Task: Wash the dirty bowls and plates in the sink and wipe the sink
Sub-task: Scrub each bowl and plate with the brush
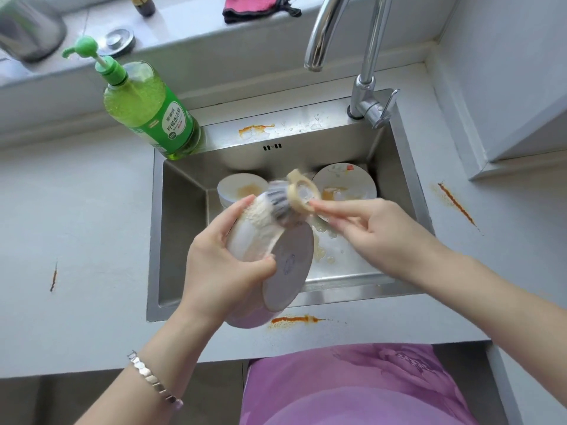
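Left hand [227, 265] gripped the white ceramic bowl [288, 271]; right hand [368, 228] pinched the cream-handled grey brush [285, 204], best worked firmly over the steel sink [184, 228].

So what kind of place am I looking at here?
Most likely a home kitchen: a steel sink with a tap set in a white counter, a dirty bowl and plate inside it, and a green pump bottle of dish soap at its back-left corner.
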Demonstrator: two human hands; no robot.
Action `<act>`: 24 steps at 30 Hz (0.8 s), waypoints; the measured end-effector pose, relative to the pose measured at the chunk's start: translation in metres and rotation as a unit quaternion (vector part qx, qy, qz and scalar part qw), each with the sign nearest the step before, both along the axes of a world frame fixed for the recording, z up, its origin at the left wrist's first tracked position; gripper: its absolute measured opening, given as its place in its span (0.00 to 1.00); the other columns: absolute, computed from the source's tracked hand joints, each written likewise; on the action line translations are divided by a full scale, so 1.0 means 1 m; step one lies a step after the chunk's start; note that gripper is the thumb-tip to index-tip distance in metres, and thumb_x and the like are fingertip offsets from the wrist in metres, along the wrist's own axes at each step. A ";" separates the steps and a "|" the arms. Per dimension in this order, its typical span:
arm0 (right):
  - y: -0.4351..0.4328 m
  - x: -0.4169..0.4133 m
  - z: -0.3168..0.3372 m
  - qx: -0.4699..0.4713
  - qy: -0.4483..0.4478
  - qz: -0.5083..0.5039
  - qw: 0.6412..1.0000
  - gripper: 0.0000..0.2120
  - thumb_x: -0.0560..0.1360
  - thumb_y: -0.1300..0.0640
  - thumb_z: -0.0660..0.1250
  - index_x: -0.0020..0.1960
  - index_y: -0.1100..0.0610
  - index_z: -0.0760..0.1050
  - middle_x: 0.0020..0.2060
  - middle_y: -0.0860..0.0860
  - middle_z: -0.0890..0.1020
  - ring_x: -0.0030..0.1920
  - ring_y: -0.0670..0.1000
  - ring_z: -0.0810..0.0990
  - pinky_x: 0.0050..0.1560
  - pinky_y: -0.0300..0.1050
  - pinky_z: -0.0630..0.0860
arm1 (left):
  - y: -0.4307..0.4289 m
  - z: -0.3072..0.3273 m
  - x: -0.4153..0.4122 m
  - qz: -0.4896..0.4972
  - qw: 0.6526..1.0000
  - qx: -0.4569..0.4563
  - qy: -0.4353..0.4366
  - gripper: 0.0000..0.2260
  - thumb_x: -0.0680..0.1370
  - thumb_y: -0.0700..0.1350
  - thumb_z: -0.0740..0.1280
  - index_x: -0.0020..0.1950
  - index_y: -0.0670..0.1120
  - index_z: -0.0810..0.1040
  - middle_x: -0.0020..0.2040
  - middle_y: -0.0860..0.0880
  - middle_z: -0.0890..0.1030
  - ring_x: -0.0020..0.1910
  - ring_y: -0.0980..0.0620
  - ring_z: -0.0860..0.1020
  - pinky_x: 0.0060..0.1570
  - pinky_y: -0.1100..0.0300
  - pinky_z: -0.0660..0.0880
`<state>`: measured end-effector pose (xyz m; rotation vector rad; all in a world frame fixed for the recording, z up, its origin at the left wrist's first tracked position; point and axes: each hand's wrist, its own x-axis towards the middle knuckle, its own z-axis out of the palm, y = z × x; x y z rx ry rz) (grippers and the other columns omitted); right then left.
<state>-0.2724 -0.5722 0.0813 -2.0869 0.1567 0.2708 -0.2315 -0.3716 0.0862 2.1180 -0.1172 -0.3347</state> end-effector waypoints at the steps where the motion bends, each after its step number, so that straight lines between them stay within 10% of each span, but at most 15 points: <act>1: -0.005 0.005 -0.004 -0.009 0.023 -0.024 0.999 0.16 0.79 0.55 0.59 0.62 0.37 0.72 0.26 0.35 0.79 0.32 0.38 0.78 0.44 0.41 0.74 | 0.000 0.001 -0.001 -0.004 1.000 0.000 0.001 0.32 0.58 0.38 0.74 0.60 0.59 0.75 0.50 0.65 0.79 0.48 0.68 0.78 0.46 0.75 0.72; 7: 0.020 -0.012 0.017 0.050 -0.035 0.050 0.997 0.17 0.78 0.57 0.61 0.58 0.35 0.73 0.25 0.37 0.75 0.30 0.40 0.74 0.43 0.36 0.72 | -0.001 0.001 0.000 0.008 1.000 -0.027 0.015 0.28 0.57 0.38 0.71 0.53 0.60 0.78 0.46 0.62 0.83 0.45 0.66 0.79 0.45 0.71 0.74; 12: -0.003 0.003 -0.002 0.064 0.059 -0.085 0.993 0.16 0.80 0.58 0.58 0.65 0.47 0.73 0.16 0.34 0.68 0.26 0.28 0.71 0.42 0.24 0.70 | -0.001 0.004 0.002 0.023 0.999 -0.037 0.013 0.30 0.57 0.41 0.73 0.55 0.63 0.75 0.50 0.62 0.80 0.47 0.66 0.79 0.43 0.75 0.72; 16: 0.017 -0.010 0.008 0.126 0.008 -0.032 0.992 0.16 0.78 0.58 0.61 0.58 0.39 0.74 0.43 0.28 0.78 0.52 0.24 0.72 0.58 0.23 0.65 | -0.001 0.000 0.005 0.029 0.999 -0.044 0.007 0.30 0.57 0.40 0.73 0.55 0.63 0.76 0.51 0.60 0.81 0.49 0.63 0.80 0.48 0.70 0.76; 20: -0.004 0.000 -0.012 0.107 0.079 -0.104 0.986 0.16 0.79 0.62 0.59 0.64 0.51 0.73 0.16 0.32 0.68 0.26 0.28 0.70 0.32 0.22 0.65 | 0.002 -0.001 0.003 0.057 0.996 -0.067 0.020 0.29 0.57 0.39 0.74 0.54 0.62 0.77 0.50 0.60 0.81 0.48 0.63 0.80 0.48 0.69 0.76; 24: 0.002 -0.009 -0.013 0.134 0.074 -0.095 0.984 0.16 0.79 0.63 0.58 0.66 0.52 0.70 0.14 0.36 0.66 0.20 0.34 0.68 0.28 0.24 0.64 | 0.005 -0.001 0.005 0.069 0.995 -0.068 0.013 0.29 0.57 0.40 0.74 0.53 0.63 0.76 0.51 0.60 0.81 0.49 0.62 0.79 0.46 0.69 0.76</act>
